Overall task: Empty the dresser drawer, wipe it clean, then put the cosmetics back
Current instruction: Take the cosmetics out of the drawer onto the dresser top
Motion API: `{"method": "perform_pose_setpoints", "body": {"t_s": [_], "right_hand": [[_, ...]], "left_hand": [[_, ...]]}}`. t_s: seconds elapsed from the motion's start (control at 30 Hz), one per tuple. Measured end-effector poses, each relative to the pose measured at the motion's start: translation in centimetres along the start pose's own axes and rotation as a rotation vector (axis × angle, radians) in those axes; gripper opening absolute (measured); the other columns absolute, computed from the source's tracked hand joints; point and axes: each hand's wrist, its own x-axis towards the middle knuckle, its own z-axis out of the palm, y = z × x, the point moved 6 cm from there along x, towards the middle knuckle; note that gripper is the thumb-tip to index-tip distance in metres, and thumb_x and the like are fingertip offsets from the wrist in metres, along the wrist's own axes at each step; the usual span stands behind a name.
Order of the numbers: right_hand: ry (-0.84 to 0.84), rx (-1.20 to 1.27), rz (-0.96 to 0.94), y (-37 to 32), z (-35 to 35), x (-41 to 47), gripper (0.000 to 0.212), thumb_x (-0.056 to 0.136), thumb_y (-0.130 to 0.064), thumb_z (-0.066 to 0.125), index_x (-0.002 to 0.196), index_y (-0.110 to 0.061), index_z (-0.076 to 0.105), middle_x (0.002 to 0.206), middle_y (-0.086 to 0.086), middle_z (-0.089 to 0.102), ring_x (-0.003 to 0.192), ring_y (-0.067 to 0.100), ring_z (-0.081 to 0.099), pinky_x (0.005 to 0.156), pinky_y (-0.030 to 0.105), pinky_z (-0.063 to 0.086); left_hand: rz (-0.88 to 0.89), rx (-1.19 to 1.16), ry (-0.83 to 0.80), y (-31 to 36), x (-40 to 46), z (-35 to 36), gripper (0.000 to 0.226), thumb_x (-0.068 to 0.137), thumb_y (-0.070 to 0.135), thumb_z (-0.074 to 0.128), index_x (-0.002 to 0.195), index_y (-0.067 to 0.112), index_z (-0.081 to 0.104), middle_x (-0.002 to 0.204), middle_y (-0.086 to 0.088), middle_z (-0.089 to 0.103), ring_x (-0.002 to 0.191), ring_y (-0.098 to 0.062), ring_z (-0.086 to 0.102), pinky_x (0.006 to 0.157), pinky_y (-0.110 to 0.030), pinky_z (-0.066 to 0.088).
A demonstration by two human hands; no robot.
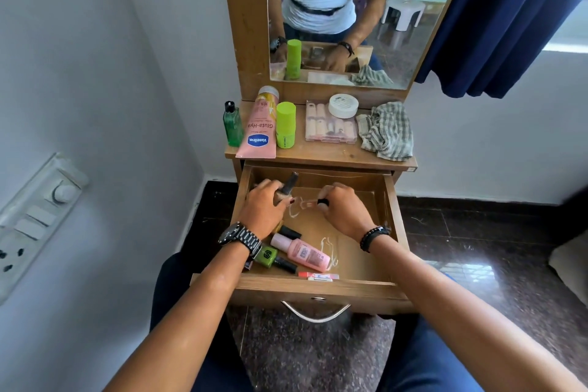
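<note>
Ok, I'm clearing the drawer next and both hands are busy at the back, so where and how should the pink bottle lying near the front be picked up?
Grip the pink bottle across its wide body, coming straight down from above. It lies flat on the drawer floor, cap pointing back-left, with open floor on its right, while the green nail polish crowds its left side.

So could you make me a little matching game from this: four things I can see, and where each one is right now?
Things:
1. pink Vaseline tube
2. checked cloth
3. pink bottle
4. white jar

Places:
A. lying in the open drawer
B. right end of the dresser top
C. on top of the clear case
D. left part of the dresser top, beside the lime green container

Pairs: 1-D, 2-B, 3-A, 4-C
</note>
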Motion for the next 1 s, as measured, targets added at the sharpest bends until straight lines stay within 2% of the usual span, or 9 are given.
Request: {"method": "perform_pose_setpoints", "body": {"t_s": [0.17,0.27,0.37,0.5,0.57,0.67,0.73,0.83,1.0], "right_hand": [[0.144,0.095,-0.099,-1.0,-5.6,-1.6,0.011,0.089,-0.017,0.060,0.097,-0.012,0.068,0.093,-0.004,0.058,0.077,0.008,0.054,0.064,0.011,0.040],[0.284,0.117,-0.109,-0.7,-8.6,-1.3,0.013,0.090,-0.018,0.062,0.099,-0.011,0.067,0.090,-0.007,0.056,0.070,-0.002,0.048,0.060,0.007,0.036],[0.356,0.085,-0.070,0.3,-10.0,0.2,0.017,0.091,-0.016,0.060,0.103,-0.006,0.067,0.096,0.003,0.062,0.079,0.009,0.055,0.071,0.013,0.044],[0.370,0.027,-0.059,1.3,-10.0,2.2,0.018,0.091,-0.011,0.056,0.103,-0.005,0.068,0.100,0.009,0.062,0.085,0.020,0.059,0.081,0.033,0.053],[0.382,-0.037,-0.059,1.4,-9.4,2.9,0.018,0.092,-0.008,0.054,0.103,-0.001,0.067,0.099,0.011,0.062,0.086,0.023,0.060,0.080,0.035,0.054],[0.418,-0.148,-0.042,1.5,-8.9,3.6,0.020,0.091,-0.003,0.051,0.102,-0.001,0.068,0.097,0.013,0.065,0.095,0.028,0.057,0.081,0.036,0.052],[0.441,-0.148,-0.012,1.7,-8.8,4.0,0.020,0.091,-0.001,0.051,0.101,0.000,0.068,0.097,0.014,0.065,0.098,0.029,0.056,0.083,0.036,0.049],[0.476,-0.093,0.011,1.8,-8.8,4.2,0.018,0.091,0.001,0.051,0.097,0.003,0.068,0.097,0.015,0.061,0.095,0.029,0.056,0.082,0.036,0.050],[0.527,0.089,0.017,2.2,-8.4,3.2,0.025,0.089,0.000,0.054,0.113,0.000,0.058,0.115,0.014,0.052,0.109,0.027,0.051,0.097,0.032,0.041]], "left_hand": [[-0.003,-0.121,0.022,1.8,0.0,-0.6,0.021,0.083,0.028,0.066,0.100,0.015,0.065,0.104,0.000,0.066,0.089,-0.012,0.058,0.068,-0.023,0.042],[0.021,-0.217,0.060,3.7,0.2,-1.3,0.023,0.081,0.027,0.069,0.100,0.015,0.067,0.101,0.000,0.069,0.086,-0.011,0.060,0.069,-0.019,0.045],[0.051,-0.283,0.095,5.8,0.9,-2.2,0.025,0.081,0.026,0.069,0.102,0.013,0.067,0.102,0.001,0.069,0.085,-0.006,0.057,0.065,-0.007,0.039],[0.122,-0.289,0.105,8.1,2.4,-2.7,0.030,0.084,0.022,0.066,0.111,0.009,0.063,0.113,-0.005,0.065,0.103,-0.014,0.057,0.088,-0.021,0.044],[0.130,-0.284,0.107,8.6,3.2,-2.6,0.031,0.085,0.019,0.065,0.113,0.007,0.061,0.116,-0.006,0.064,0.109,-0.017,0.057,0.087,-0.017,0.038],[0.144,-0.271,0.130,9.0,4.6,-2.4,0.025,0.084,0.014,0.066,0.107,0.006,0.062,0.109,-0.008,0.065,0.103,-0.020,0.059,0.086,-0.017,0.039],[0.123,-0.277,0.141,9.2,5.5,-2.2,0.025,0.086,0.013,0.063,0.110,0.006,0.061,0.111,-0.008,0.064,0.104,-0.020,0.058,0.088,-0.017,0.040],[0.081,-0.275,0.158,9.9,7.0,-2.1,0.025,0.089,0.008,0.057,0.114,0.005,0.058,0.115,-0.009,0.062,0.108,-0.021,0.055,0.080,-0.011,0.033],[0.052,-0.304,0.166,11.2,10.0,-1.7,0.030,0.086,0.008,0.060,0.115,0.006,0.058,0.115,-0.012,0.063,0.109,-0.024,0.056,0.089,-0.028,0.042]]}}
